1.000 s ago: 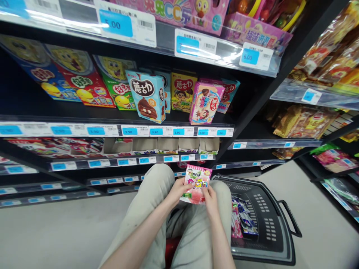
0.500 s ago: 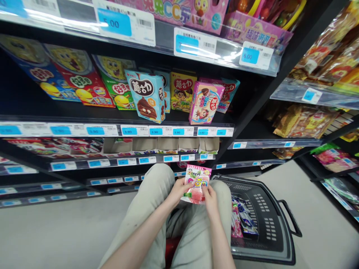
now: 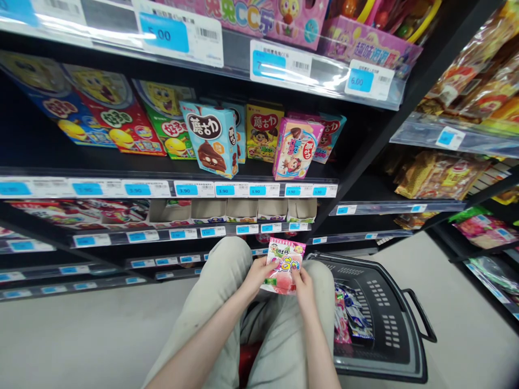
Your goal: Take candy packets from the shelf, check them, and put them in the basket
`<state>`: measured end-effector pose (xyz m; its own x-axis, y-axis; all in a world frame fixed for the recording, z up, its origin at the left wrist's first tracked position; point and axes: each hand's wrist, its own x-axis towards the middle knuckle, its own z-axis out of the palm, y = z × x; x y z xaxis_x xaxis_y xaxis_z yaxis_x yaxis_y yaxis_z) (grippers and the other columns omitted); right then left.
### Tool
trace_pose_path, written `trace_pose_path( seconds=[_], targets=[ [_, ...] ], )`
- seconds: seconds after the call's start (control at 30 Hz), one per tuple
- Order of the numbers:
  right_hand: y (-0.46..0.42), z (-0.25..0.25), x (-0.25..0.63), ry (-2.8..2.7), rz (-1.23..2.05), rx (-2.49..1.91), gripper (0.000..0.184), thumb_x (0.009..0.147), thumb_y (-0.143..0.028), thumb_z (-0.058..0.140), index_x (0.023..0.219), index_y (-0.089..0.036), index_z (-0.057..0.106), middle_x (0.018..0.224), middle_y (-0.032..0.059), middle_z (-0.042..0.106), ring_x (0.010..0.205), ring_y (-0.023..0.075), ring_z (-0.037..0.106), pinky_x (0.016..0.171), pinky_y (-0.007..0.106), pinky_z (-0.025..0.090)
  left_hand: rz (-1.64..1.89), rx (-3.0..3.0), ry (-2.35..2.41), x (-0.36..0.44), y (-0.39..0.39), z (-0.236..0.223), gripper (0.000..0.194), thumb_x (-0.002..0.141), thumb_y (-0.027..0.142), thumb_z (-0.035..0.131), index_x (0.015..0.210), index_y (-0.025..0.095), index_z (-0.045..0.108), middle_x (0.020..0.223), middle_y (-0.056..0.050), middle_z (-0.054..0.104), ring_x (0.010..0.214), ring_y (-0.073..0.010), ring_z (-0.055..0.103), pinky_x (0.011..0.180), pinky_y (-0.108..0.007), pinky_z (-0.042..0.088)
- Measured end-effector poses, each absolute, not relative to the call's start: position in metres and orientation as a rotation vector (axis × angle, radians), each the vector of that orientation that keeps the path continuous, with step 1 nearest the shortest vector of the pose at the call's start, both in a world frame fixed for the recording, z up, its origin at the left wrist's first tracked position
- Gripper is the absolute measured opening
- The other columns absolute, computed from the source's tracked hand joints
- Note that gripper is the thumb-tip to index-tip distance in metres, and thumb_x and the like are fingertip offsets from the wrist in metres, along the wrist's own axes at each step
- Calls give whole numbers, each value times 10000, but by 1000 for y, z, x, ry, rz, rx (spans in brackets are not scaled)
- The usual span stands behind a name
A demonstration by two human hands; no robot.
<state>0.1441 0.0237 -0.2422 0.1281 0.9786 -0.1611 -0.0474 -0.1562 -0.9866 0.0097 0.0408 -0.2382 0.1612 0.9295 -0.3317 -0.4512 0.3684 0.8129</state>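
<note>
I hold a small pink candy packet (image 3: 284, 263) upright over my knees with both hands. My left hand (image 3: 258, 276) pinches its left edge, thumb on the front. My right hand (image 3: 303, 286) grips its lower right corner. The packet shows a cartoon figure and a peach picture. A dark grey shopping basket (image 3: 389, 324) stands on the floor just right of my right knee, with a few snack packets (image 3: 348, 319) lying in it.
Black store shelves rise in front, carrying a light blue snack box (image 3: 213, 138), a pink box (image 3: 295, 148) and cartoon boxes (image 3: 113, 116) above rows of blue price tags (image 3: 194, 190). Bagged snacks (image 3: 441, 175) fill the right-hand shelving. The pale floor (image 3: 81, 335) spreads to the left.
</note>
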Motion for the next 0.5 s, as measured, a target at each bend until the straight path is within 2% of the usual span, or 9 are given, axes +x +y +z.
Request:
trace_pose_path(
  seconds=[0.33, 0.43, 0.5],
  targets=[
    [23, -243, 146, -1093, 1223, -1320, 317, 680, -369, 598, 912, -154, 616, 972, 82, 658, 878, 239, 590, 760, 331, 459, 1101, 636, 950, 8, 42, -240, 367, 610, 341, 691, 859, 75, 644, 764, -98, 688, 725, -232, 629, 735, -347, 460],
    [22, -242, 147, -1123, 1225, -1312, 309, 671, -326, 617, 934, -165, 609, 943, 68, 667, 864, 231, 598, 762, 331, 461, 1076, 662, 954, 8, 41, -238, 365, 612, 314, 693, 881, 76, 625, 791, -96, 686, 757, -225, 625, 726, -332, 465],
    [22, -243, 147, -1134, 1216, -1315, 291, 662, -313, 624, 910, -162, 612, 907, 66, 676, 839, 230, 605, 748, 332, 466, 1061, 691, 954, 8, 40, -235, 392, 562, 258, 730, 897, 93, 611, 832, -85, 684, 782, -216, 621, 728, -315, 467]
  ],
)
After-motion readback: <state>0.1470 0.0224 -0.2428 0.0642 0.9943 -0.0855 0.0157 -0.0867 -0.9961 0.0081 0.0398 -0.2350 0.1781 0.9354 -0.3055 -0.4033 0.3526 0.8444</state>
